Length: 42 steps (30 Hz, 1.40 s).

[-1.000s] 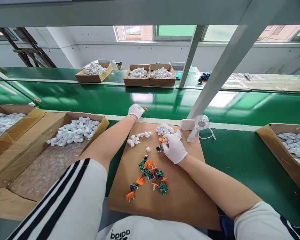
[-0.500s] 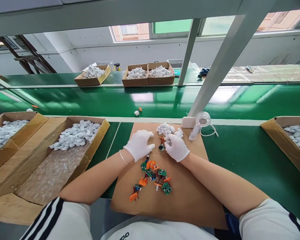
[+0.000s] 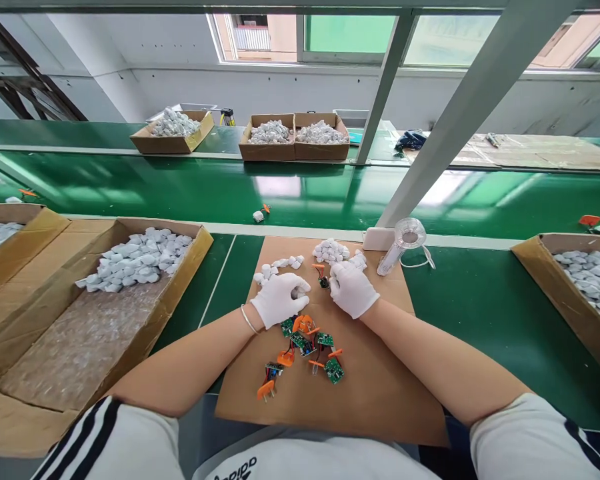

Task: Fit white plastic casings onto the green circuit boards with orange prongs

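Observation:
My left hand [image 3: 281,299], in a white glove, is over the brown cardboard sheet [image 3: 370,373] with its thumb and fingers apart and nothing between them. My right hand [image 3: 353,289], also gloved, has its fingers drawn together beside a small circuit board with an orange plug part [image 3: 322,275]; what its fingertips hold is hidden. Just beyond it lie white pieces [image 3: 331,251]. Other white pieces [image 3: 275,268] rest past my left hand. Several green circuit boards [image 3: 335,371] with orange plug parts [image 3: 286,359] are spread nearer to me.
A clear handheld object [image 3: 403,245] with a cord stands behind the sheet, beside a slanted post [image 3: 430,143]. Boxes of white pieces flank me at left [image 3: 177,283] and right [image 3: 555,280]. More boxes [image 3: 269,152] sit on the back shelf, beyond the green belt [image 3: 190,187].
My left hand has moved slightly toward me, and white pieces beyond it have come into sight. The board by my right hand sits higher and its orange part shows. The view has tilted and shifted.

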Each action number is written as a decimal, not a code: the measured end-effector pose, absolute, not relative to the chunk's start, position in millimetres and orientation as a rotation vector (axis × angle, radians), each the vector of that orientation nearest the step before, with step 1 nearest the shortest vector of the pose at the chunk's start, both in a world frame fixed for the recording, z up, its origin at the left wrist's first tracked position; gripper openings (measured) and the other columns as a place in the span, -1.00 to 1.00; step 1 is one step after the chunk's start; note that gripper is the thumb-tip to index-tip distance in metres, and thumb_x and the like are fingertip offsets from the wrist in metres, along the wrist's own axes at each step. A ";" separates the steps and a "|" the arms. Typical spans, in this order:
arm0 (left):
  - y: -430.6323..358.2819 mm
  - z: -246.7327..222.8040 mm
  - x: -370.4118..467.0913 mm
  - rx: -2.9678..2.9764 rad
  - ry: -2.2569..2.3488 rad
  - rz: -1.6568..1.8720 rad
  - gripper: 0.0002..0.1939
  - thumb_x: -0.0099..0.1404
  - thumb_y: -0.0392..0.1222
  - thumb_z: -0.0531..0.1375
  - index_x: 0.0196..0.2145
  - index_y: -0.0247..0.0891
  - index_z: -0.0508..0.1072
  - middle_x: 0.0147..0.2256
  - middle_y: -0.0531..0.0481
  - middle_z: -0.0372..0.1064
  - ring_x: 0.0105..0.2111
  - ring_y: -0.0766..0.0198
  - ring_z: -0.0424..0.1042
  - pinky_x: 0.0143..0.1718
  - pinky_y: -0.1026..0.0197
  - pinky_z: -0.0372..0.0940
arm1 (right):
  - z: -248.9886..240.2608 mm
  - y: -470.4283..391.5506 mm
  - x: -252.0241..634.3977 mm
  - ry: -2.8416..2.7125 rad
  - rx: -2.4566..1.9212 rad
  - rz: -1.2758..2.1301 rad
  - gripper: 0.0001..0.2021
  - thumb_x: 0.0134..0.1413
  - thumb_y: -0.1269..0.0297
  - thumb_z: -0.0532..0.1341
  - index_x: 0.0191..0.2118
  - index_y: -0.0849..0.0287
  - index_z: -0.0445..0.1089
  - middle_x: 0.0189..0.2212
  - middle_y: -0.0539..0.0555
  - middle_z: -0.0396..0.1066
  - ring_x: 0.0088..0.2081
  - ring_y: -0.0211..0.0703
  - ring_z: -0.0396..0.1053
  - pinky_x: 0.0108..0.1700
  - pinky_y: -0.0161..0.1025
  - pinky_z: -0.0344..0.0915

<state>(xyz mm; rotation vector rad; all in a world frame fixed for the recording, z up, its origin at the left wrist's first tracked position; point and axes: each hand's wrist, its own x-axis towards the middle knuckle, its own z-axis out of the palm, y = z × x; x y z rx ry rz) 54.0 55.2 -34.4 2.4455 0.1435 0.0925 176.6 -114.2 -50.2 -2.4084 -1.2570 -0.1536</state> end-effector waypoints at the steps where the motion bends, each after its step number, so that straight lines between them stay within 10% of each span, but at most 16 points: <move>1: 54.4 -37.6 53.1 2.426 0.140 0.130 -0.83 0.09 -0.25 0.20 -0.31 -0.24 0.47 -0.47 0.06 0.42 -0.45 0.30 0.41 -0.35 0.23 0.35 | -50.5 -114.1 176.5 -1.267 -2.400 -0.125 -0.89 0.03 0.44 0.08 -0.46 0.18 0.28 -0.44 0.15 0.32 -0.33 -0.02 0.22 -0.15 -0.09 0.13; 17: 55.3 -46.5 68.7 1.607 0.113 0.355 -0.64 0.00 -0.21 0.35 -0.24 -0.31 0.38 -0.31 -0.01 0.43 -0.28 0.21 0.54 -0.06 0.01 0.45 | -56.4 -114.8 173.3 -1.019 -2.103 0.003 -0.88 0.14 0.33 0.08 -0.31 0.18 0.36 -0.42 0.14 0.40 -0.31 -0.04 0.35 -0.17 -0.11 0.28; 25: 48.8 -47.5 65.1 1.687 -0.014 0.356 -0.70 0.10 -0.19 0.30 -0.20 -0.26 0.39 -0.26 -0.02 0.44 -0.28 0.23 0.53 -0.13 0.05 0.49 | -48.8 -113.6 161.0 -1.128 -1.593 0.260 -0.73 0.02 0.36 0.23 -0.10 0.12 0.44 -0.04 0.17 0.40 0.05 -0.04 0.33 0.13 -0.05 0.27; 32: 49.0 -40.6 59.6 2.306 -0.024 0.583 -0.71 0.10 -0.23 0.33 -0.18 -0.20 0.45 -0.20 -0.02 0.45 -0.21 0.22 0.44 -0.09 0.08 0.38 | -56.6 -114.6 158.8 -0.906 -1.340 0.685 -0.71 -0.03 0.22 0.33 -0.13 0.09 0.49 -0.20 0.08 0.51 -0.14 -0.02 0.45 -0.10 -0.10 0.45; 42: 49.0 -39.5 65.7 2.566 0.096 0.438 -0.72 0.13 -0.21 0.28 -0.15 -0.20 0.47 -0.21 -0.01 0.46 -0.18 0.18 0.42 -0.02 0.10 0.26 | -45.2 -110.7 169.0 -0.597 -1.336 0.351 -0.74 -0.06 0.21 0.32 -0.20 0.13 0.44 -0.13 0.14 0.49 -0.12 -0.02 0.45 0.02 0.03 0.34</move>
